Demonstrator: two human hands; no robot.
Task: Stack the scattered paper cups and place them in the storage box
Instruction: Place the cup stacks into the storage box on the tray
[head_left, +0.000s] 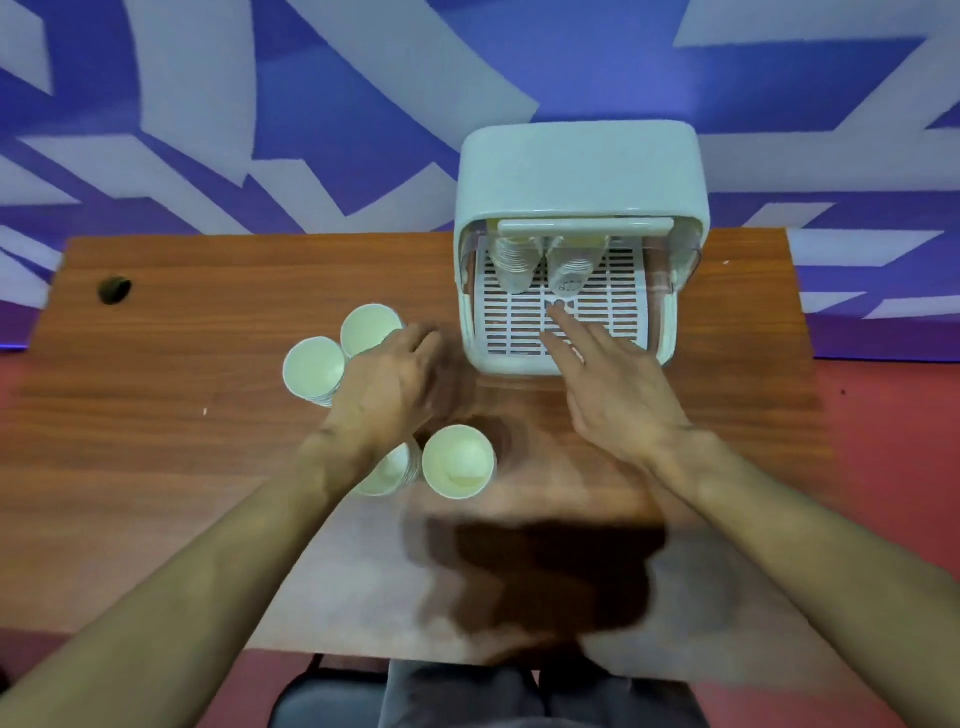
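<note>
A brown wooden table (156, 467) stands on a red floor (883, 467), by a wall (311, 104) with blue and white shapes. The table has a dark round hole (114, 289) on the far left. The white storage box (576, 171) sits open at the back, with cup stacks (514, 262) on its tray (618, 283). Four paper cups (458, 461) stand left of it. The right hand (613, 384) spreads straight fingers over the tray. The left hand (395, 379) bends its fingers by the far cups; I cannot tell if it holds one.

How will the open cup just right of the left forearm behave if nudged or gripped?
The paper cup looks empty and thin-walled, so it is probably very light and easily squashed. Standing upright on the smooth table, it would likely slide or tip when nudged. Being tapered, it might then roll in a curve.
</note>
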